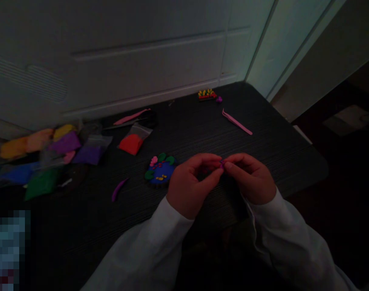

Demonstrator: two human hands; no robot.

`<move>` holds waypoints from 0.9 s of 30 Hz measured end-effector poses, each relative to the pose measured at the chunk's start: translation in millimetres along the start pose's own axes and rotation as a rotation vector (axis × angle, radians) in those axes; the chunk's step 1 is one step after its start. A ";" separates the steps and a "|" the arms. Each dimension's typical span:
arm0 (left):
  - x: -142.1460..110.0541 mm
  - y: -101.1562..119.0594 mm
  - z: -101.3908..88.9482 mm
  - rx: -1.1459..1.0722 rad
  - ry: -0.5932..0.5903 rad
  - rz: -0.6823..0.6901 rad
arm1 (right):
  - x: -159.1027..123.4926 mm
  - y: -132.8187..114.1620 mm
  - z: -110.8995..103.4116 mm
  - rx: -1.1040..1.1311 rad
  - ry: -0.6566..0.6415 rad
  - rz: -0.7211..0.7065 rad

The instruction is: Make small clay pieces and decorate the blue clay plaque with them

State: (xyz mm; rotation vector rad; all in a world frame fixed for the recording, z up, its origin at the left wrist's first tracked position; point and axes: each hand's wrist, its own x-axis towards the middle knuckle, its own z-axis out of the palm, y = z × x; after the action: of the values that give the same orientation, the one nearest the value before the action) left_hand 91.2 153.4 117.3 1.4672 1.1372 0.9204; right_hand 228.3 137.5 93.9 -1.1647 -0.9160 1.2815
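Note:
My left hand (192,182) and my right hand (251,178) meet over the dark table (278,149). Their fingertips pinch a tiny purple bit of clay (222,163) between them. Both hands are closed on it. Just left of my left hand lies a round blue clay piece (160,171) with green leaves, pink dots and small yellow bits on it. White sleeves cover both wrists. The light is very dim.
Bags of coloured clay (42,157) lie at the left, a red bag (133,142) nearer the middle. Pink plastic tools (236,122) (130,117) lie further back, and a purple tool (119,189) nearer. A small clay piece with yellow dots (206,94) sits by the wall.

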 end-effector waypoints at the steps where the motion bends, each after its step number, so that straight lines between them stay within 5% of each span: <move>1: -0.1 -0.2 0.1 -0.002 -0.004 0.003 | -0.1 -0.2 0.1 0.004 -0.001 0.001; 14: 2.4 -2.2 -4.0 0.104 0.023 -0.016 | 0.1 0.5 -0.2 0.018 0.003 -0.002; 27: 7.4 -8.1 -0.4 -0.277 0.024 -0.169 | -0.2 -0.8 3.3 0.001 0.010 0.002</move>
State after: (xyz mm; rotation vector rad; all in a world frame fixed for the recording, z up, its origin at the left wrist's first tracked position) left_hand 91.3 160.9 109.3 1.1222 1.0853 0.9380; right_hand 225.3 137.8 95.3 -1.1701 -0.9069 1.2762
